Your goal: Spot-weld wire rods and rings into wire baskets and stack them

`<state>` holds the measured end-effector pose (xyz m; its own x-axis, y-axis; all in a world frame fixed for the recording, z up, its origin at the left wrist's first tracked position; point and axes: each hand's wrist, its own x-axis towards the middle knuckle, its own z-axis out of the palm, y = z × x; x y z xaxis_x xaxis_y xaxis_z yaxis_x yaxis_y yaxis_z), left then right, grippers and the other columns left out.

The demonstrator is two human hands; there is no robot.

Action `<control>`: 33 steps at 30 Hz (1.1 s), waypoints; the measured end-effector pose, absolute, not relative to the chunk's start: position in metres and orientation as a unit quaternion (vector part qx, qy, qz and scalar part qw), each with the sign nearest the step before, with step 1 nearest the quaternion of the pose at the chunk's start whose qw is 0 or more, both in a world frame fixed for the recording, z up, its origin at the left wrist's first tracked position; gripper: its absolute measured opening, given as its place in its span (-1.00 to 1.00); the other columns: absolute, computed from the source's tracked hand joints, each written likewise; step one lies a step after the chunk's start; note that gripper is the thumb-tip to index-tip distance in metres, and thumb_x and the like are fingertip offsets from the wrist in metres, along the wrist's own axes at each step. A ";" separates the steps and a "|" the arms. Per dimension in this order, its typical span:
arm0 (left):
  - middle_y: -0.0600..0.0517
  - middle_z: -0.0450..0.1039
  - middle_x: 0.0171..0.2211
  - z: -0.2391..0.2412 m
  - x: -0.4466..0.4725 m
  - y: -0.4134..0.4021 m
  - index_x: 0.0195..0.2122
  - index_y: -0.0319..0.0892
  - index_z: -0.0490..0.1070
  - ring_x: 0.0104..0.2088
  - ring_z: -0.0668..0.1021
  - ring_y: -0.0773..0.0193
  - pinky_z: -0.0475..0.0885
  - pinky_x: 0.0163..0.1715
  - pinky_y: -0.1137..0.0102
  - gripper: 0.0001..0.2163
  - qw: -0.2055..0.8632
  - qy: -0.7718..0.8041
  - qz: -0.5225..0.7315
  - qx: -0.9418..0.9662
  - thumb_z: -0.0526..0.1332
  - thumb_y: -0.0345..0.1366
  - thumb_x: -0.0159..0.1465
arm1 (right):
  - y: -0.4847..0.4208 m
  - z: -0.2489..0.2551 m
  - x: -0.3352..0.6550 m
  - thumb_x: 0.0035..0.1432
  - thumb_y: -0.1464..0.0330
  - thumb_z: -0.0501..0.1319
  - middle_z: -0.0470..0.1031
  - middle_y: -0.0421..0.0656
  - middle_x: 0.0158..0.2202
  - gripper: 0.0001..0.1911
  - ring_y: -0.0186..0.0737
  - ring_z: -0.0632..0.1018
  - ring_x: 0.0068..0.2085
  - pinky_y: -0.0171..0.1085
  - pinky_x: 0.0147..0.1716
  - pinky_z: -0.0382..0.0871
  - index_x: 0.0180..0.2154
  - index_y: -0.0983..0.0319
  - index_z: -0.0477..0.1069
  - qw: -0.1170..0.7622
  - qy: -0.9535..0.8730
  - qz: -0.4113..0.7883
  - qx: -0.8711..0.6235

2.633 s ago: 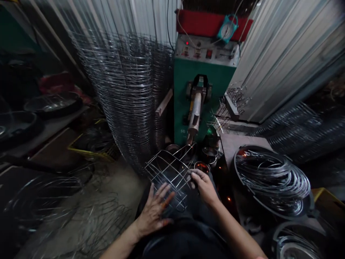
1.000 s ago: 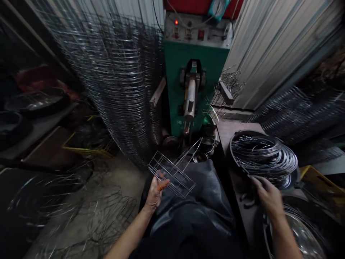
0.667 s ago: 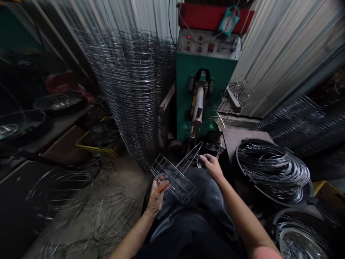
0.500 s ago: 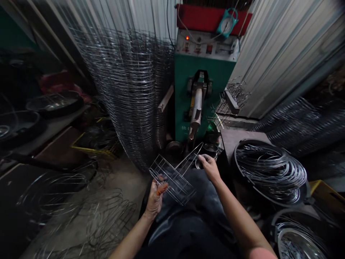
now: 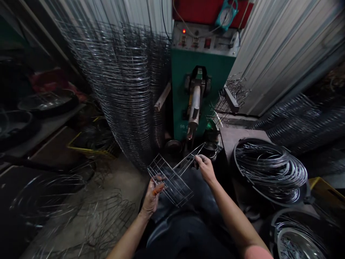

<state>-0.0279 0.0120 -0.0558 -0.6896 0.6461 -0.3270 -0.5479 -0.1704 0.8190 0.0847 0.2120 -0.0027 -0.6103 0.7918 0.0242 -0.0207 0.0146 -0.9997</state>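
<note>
Above my lap I hold a small wire rack point(image 5: 172, 178), a grid of thin metal rods with a narrow wire arm sticking out toward the upper right. My left hand point(image 5: 152, 194) grips the rack's left edge, thumb over the wires, with an orange wrap on the thumb. Closed on the end of the wire arm is my right hand point(image 5: 206, 167); exactly how its fingertips meet the wire is hard to make out. Just beyond the rack, the metal electrode arm point(image 5: 194, 108) of a green machine point(image 5: 179, 90) points down toward me.
Tall stacks of wire rings point(image 5: 126, 93) stand left of the machine. At right, a black basin point(image 5: 237, 172) holds coiled wire rings, and a metal bowl point(image 5: 281, 241) of small pieces sits in another basin. Loose wire frames point(image 5: 107, 212) lie on the floor at left.
The view has shifted slightly, so the machine appears a little higher and further left. Both hands keep their hold on the wire rack, which is nearly unchanged in angle.
</note>
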 end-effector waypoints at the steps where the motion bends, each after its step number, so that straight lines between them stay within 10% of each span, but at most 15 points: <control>1: 0.01 0.25 -0.08 -0.056 -0.029 0.011 -0.29 -0.12 0.30 -0.03 0.36 0.11 0.37 -0.24 0.30 -0.65 0.392 0.513 0.762 0.050 0.33 -0.24 -0.11 | 0.211 -0.003 0.084 0.06 0.11 0.16 0.23 -0.29 -0.67 -0.65 -0.39 0.25 -0.61 -0.36 -0.60 0.09 -0.58 0.23 0.28 0.323 -0.633 0.635 -0.304; 15: -0.06 0.28 -0.06 -0.056 -0.036 0.005 -0.19 -0.13 0.30 0.05 0.33 0.03 0.36 -0.13 0.20 -0.57 0.424 0.512 0.743 0.078 0.33 -0.15 -0.08 | 0.198 0.000 0.078 0.07 0.14 0.15 0.23 -0.30 -0.67 -0.67 -0.39 0.25 -0.60 -0.35 -0.55 0.11 -0.57 0.22 0.27 0.354 -0.622 0.630 -0.302; 19: -0.12 0.23 0.07 -0.044 -0.044 -0.001 0.03 -0.11 0.19 0.11 0.28 0.07 0.20 0.05 0.14 -0.48 0.286 0.615 0.727 0.105 0.18 -0.01 0.09 | 0.196 0.001 0.078 0.09 0.14 0.14 0.23 -0.30 -0.66 -0.66 -0.39 0.25 -0.59 -0.35 -0.55 0.10 -0.59 0.22 0.26 0.357 -0.629 0.618 -0.308; 24: -0.14 0.33 0.00 0.018 -0.044 0.014 0.05 -0.15 0.25 0.04 0.33 0.03 0.00 0.13 0.00 -0.47 -0.063 0.805 0.474 0.350 0.23 -0.05 0.08 | 0.193 0.005 0.077 0.09 0.15 0.12 0.23 -0.29 -0.67 -0.65 -0.38 0.25 -0.59 -0.35 -0.54 0.11 -0.60 0.22 0.25 0.349 -0.640 0.610 -0.309; 33: -0.13 0.46 -0.34 0.067 -0.014 0.092 -0.05 -0.28 0.41 -0.21 0.40 0.02 -0.22 0.08 -0.20 -0.61 -0.096 0.797 0.167 0.572 0.09 -0.14 0.20 | 0.192 0.011 0.078 0.06 0.13 0.14 0.23 -0.29 -0.63 -0.67 -0.37 0.25 -0.55 -0.36 -0.53 0.13 -0.57 0.22 0.28 0.341 -0.644 0.616 -0.298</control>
